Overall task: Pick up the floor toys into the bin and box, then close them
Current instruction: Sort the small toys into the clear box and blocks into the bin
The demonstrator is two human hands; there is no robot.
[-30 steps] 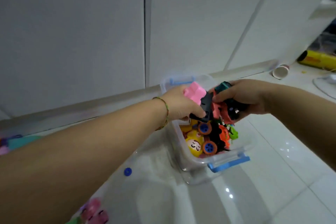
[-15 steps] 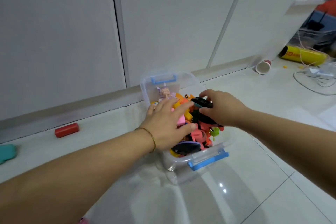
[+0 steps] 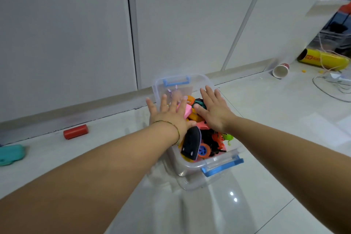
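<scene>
A clear plastic box (image 3: 190, 168) with blue latch handles (image 3: 222, 165) stands on the white tiled floor, heaped with colourful toys. Both my hands lie flat over the heap with fingers straight. My left hand (image 3: 169, 114) covers the box's left side, touching a pink block (image 3: 186, 111). My right hand (image 3: 213, 109) rests on the right side, over a teal-and-black toy (image 3: 198, 103). A black toy (image 3: 191, 143) and an orange wheel (image 3: 203, 150) show near the front. On the floor to the left lie a red cylinder (image 3: 76, 131) and a teal toy (image 3: 11, 154).
White cabinet doors (image 3: 76, 34) run behind the box. At the right, a tipped paper cup (image 3: 280, 70), a yellow tube (image 3: 324, 60) and white cables (image 3: 330, 87) lie on the floor. A clear lid (image 3: 193, 184) seems to lie under the box's front.
Both hands let go of the toys they carried into the box. Their fingers have straightened and now lie flat on the heap. The view shifted right.
</scene>
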